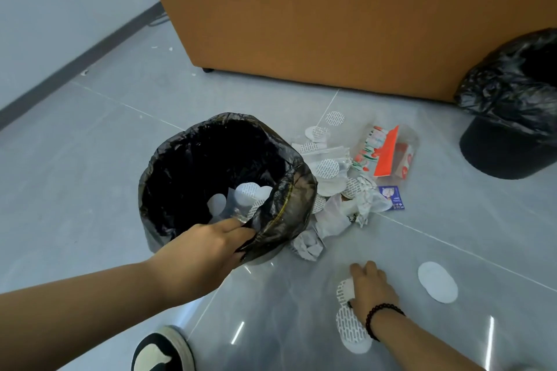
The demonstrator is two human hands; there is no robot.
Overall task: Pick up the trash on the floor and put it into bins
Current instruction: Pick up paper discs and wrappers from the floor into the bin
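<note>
My left hand [211, 245] grips the tilted bin [224, 187] by its rim; my right hand [372, 288] curls over white pads [351, 327] on the floor, pinching one, I judge. Next: lift it into the bin

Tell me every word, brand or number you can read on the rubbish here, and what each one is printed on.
Nothing here can be read for certain.
Red and white packet: printed pictures and marks, too blurred to read.
Small blue card: tiny white print, too small to read.
White round pads: only a pattern of short grey dashes, no letters.
Black-lined bin and second bin: no label in view.
</note>
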